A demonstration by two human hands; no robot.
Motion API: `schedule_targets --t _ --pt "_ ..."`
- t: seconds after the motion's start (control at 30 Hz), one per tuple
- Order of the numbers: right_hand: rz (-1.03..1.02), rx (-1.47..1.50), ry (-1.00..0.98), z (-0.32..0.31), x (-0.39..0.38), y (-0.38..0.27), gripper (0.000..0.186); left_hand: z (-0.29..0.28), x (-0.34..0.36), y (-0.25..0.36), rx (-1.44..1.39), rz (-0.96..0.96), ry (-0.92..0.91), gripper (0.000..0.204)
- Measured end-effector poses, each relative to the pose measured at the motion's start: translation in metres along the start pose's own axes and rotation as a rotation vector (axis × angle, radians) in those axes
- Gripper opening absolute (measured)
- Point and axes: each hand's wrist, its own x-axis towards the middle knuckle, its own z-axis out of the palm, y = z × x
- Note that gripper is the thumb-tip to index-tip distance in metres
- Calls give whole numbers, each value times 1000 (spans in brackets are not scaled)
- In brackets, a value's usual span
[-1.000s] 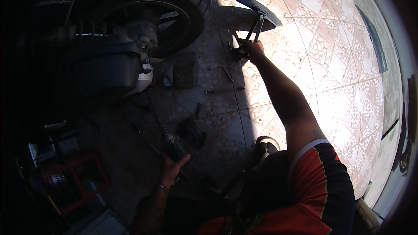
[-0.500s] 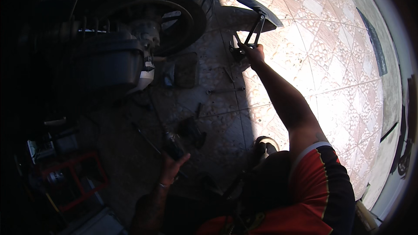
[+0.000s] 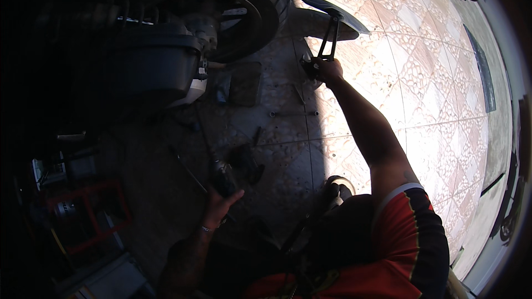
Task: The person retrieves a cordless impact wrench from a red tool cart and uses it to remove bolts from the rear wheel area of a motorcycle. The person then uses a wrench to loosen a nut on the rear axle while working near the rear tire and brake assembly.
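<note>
A black bracketed mudguard [image 3: 331, 22], at one o'clock beside the rear wheel [image 3: 221, 16], is gripped by the right hand [image 3: 328, 70] (fingers wrapped round its bracket), while a dark tool [image 3: 223, 180] is clasped in the left hand [image 3: 220, 204]; lifting it clear probably comes next.

A scooter's rear tyre [image 3: 244, 16] fills the shaded top. A red frame [image 3: 91, 216] sits low left. Sunlit patterned tiles [image 3: 432, 99] spread right.
</note>
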Motion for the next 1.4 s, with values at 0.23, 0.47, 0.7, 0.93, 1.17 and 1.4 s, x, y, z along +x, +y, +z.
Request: schedule_targets --t 0.23,0.47,0.7,0.93,1.17,1.4 --pt "-34 -112 -23 5 0 -13 54 -1 1 -4 0 3 8 52" --pt "66 -141 69 9 -10 -18 71 1 0 11 -41 -22 -22 48" --pt "-328 -359 17 31 -101 31 57 7 -3 23 -94 -45 38 48" --pt "-922 -1220 -475 68 -129 61 28 0 0 3 25 -60 14 66" --pt "-904 -827 -622 58 -129 -2 29 -1 -2 -5 61 -35 23 78" --pt "-1168 -484 -476 106 -131 -108 34 2 0 17 50 -76 -44 75"
